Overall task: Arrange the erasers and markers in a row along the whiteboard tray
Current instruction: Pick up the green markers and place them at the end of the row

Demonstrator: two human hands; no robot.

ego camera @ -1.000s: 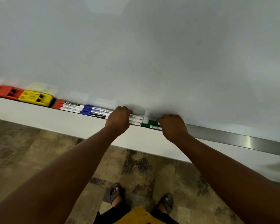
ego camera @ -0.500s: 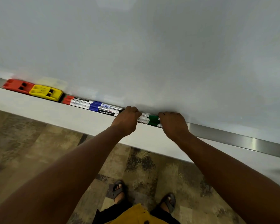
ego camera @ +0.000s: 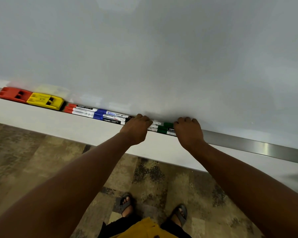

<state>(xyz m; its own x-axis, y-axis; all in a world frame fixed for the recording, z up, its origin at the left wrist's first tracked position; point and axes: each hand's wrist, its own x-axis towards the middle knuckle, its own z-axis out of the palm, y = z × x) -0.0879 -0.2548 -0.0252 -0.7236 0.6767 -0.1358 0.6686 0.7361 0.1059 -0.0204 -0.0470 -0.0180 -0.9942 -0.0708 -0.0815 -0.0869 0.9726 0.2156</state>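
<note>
Both hands had edged slightly rightward along the long metal whiteboard tray [ego camera: 258,146]. Left hand [ego camera: 136,128] and right hand [ego camera: 187,130] curled, fingers together, over the green-capped white markers [ego camera: 163,128] between them; whether they gripped was unclear. Pushing evenly should keep the row straight. Farther left lay blue-capped markers [ego camera: 108,116], red-capped markers [ego camera: 79,109], yellow plastic eraser [ego camera: 45,101], red plastic eraser [ego camera: 13,94].

The whiteboard [ego camera: 162,48] is showing a smooth, faintly glossy face. The tray [ego camera: 248,143] is gleaming like brushed metal. The red eraser [ego camera: 12,94], yellow eraser [ego camera: 43,101] and markers [ego camera: 96,114] are looking like shiny plastic. The floor [ego camera: 33,160] is appearing mottled and matt.
</note>
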